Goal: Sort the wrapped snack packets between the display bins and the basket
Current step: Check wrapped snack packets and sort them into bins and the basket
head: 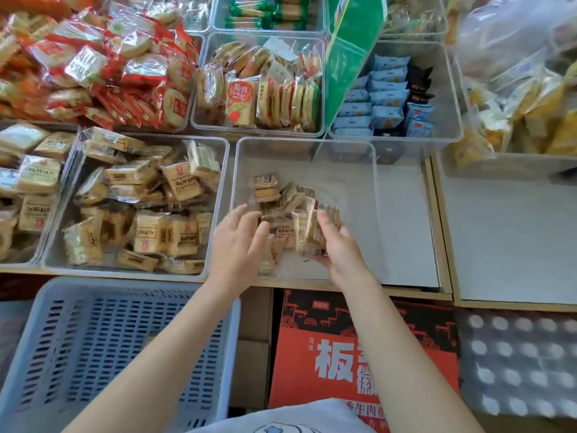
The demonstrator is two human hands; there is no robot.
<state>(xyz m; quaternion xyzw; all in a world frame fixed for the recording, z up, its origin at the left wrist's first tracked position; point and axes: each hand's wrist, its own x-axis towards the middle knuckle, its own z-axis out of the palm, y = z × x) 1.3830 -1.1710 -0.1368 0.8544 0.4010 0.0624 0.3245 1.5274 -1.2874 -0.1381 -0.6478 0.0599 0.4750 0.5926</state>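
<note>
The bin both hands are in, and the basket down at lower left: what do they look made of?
The bin looks like clear, glossy rigid plastic: the shelf and neighbouring packets show through its walls, and the rim catches light. The basket looks like matte, opaque grey-blue moulded plastic, judging by its regular slotted walls and thick smooth rim. Neither can be confirmed beyond looks.

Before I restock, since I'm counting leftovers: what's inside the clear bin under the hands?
A small pile of tan wrapped packets lies in the clear bin; both hands cover the nearest ones.
</note>
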